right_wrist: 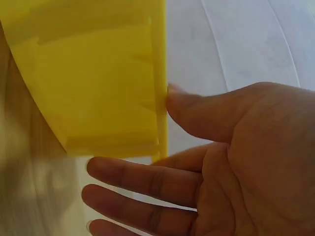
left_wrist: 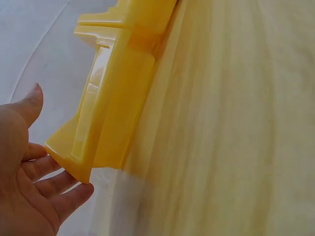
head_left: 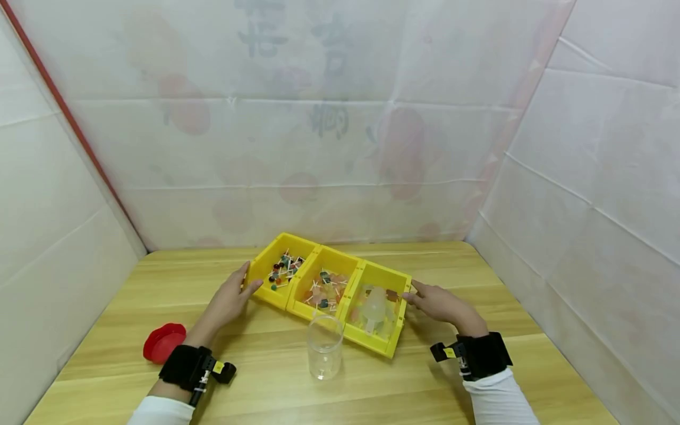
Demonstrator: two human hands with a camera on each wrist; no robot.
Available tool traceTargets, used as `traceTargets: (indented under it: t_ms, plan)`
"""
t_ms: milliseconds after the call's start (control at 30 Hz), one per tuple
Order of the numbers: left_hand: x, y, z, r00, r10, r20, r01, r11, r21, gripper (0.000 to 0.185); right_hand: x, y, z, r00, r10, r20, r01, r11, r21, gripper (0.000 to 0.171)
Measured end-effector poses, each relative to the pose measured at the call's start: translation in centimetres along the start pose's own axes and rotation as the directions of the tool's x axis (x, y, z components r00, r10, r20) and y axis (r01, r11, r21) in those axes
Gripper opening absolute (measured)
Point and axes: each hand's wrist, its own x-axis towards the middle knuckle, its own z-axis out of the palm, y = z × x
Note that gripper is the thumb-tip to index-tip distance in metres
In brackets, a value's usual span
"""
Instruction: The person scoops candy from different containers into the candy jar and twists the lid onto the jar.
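White sheeting (head_left: 319,153) backs the worktop (head_left: 265,395), and near its far edge left hand (head_left: 227,304) and right hand (head_left: 443,304) pinch opposite ends of the slanting yellow bins (head_left: 353,290), each grip lightly closed, presumably so the joined row can turn level.

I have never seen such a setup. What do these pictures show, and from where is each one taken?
There is no machine: a person works with two bare hands. The wide picture comes from a camera on the head; the other two come from small cameras on the wrists. On the wooden table are a clear cup and a small red dish. The left hand and right hand touch opposite ends of a yellow tray, with small pieces on white sticks inside.
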Motion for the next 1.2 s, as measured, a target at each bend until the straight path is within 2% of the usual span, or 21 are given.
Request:
traceTargets:
  t_ms: [233,600,700,900,1033,1200]
  plan:
    - [0.4,0.0,-0.4,1.0,-0.021,0.003,0.021,0.999,-0.034,0.068,0.1,-0.6,0.4,0.999,-0.017,-0.029,0.016,1.0,-0.017,0.07]
    - [0.9,-0.9,-0.4,0.999,-0.031,-0.035,0.031,0.999,0.009,0.058,-0.5,-2.2,0.9,0.999,0.027,-0.024,-0.027,0.999,-0.024,0.077]
    - [1.0,-0.9,-0.5,0.999,-0.016,-0.033,0.017,0.999,0.036,0.056,-0.8,-2.7,1.0,0.999,0.048,-0.02,-0.048,0.999,-0.021,0.078]
    - [1.2,-0.9,-1.0,0.998,0.034,-0.055,-0.029,0.996,0.079,0.053,-0.8,-3.0,1.3,0.998,0.047,-0.041,-0.047,0.999,0.004,0.067]
    - [1.3,-0.9,-1.3,0.995,0.052,-0.084,-0.047,0.997,0.068,0.05,-0.6,-2.9,1.7,0.996,0.053,-0.073,-0.053,0.999,0.007,0.074]
    - [1.6,-1.2,-1.6,0.996,0.051,-0.077,-0.049,0.999,0.022,0.048,-0.7,-2.8,2.6,0.991,0.095,-0.098,-0.092,0.995,0.03,0.081]
